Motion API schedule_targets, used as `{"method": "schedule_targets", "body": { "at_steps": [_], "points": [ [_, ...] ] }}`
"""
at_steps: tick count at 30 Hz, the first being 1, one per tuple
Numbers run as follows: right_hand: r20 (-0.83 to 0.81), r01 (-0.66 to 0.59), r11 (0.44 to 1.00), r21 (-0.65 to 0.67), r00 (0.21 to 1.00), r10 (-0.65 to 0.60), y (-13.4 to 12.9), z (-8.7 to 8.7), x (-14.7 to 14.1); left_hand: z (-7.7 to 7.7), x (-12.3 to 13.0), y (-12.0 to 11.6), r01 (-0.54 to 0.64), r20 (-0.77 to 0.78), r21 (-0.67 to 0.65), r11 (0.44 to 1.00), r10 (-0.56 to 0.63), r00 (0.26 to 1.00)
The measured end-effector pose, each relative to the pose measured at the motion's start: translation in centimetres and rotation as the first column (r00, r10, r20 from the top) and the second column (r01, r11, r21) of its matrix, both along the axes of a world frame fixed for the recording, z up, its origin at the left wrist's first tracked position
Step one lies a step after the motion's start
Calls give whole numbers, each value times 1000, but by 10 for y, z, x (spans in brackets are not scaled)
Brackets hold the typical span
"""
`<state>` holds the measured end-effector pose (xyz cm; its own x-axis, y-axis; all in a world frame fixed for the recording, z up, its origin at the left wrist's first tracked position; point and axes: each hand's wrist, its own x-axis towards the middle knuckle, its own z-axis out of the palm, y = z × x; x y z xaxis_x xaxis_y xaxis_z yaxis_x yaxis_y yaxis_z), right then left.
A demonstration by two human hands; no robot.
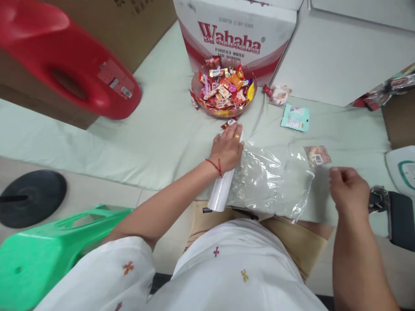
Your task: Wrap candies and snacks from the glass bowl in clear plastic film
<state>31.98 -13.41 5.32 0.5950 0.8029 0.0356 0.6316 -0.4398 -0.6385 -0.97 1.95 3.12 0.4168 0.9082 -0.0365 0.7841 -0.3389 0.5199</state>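
Observation:
My left hand (227, 149) rests on a white roll (221, 192) lying on the pale green cloth, its fingers bent over the roll. A clear plastic sheet or bag (269, 177) spreads flat to the right of the roll. My right hand (349, 188) is closed to the right of the plastic; whether anything is inside it is hidden. A small pink packet (317, 156) with a barcode lies just above and left of my right hand. Just beyond my left fingertips is a red wrapped candy (229, 123).
A glass bowl of candies (223, 113) stands before a Wahaha box (233, 43). A teal packet (295, 118) and another packet (279, 95) lie right of it. A red jug (113, 88) is at left, a green stool (42, 255) below, and a black phone (401, 220) at right.

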Motion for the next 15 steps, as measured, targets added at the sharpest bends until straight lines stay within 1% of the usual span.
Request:
{"method": "schedule_targets", "body": {
  "at_steps": [1, 2, 3, 4, 5, 6, 7, 9, 11, 13, 15],
  "points": [
    [107, -4, 1000, 20, 994, 2, 11, 7, -5, 1, 0, 0, 3, 5, -5, 1000, -3, 1000],
    [174, -69, 997, 17, 983, 65, 25, 12, -14, 1, 0, -1, 3, 8, -9, 1000, -3, 1000],
    [209, -170, 986, 2, 964, 165, 40, 14, -24, 2, 0, -1, 3, 10, -12, 1000, -3, 1000],
    [223, -292, 956, -32, 930, 292, 56, 14, -36, 3, 0, -1, 1, 9, -14, 1000, -1, 1000],
    [228, -403, 911, -89, 882, 413, 72, 13, -48, 3, 0, 0, -3, 5, -15, 1000, 3, 1000],
    [226, -480, 864, -153, 834, 503, 87, 9, -59, 4, -1, 0, -5, -1, -17, 1000, 5, 1000],
    [218, -520, 827, -214, 800, 559, 100, 5, -68, 5, -1, 0, -6, -9, -19, 1000, 6, 1000],
    [163, -558, 762, -327, 761, 627, 119, -3, -77, 6, -1, 0, -4, -26, -27, 1000, 3, 1000],
    [48, -608, 688, -396, 735, 677, 129, -5, -77, 7, -1, 0, 2, -29, -36, 999, -3, 1000],
    [-39, -682, 622, -384, 686, 727, 132, 0, -71, 7, 0, -1, 5, -22, -38, 999, -6, 1000],
    [-34, -750, 593, -293, 628, 777, 130, 9, -66, 7, 0, -1, 7, -22, -36, 999, -8, 1000]
  ]
}}
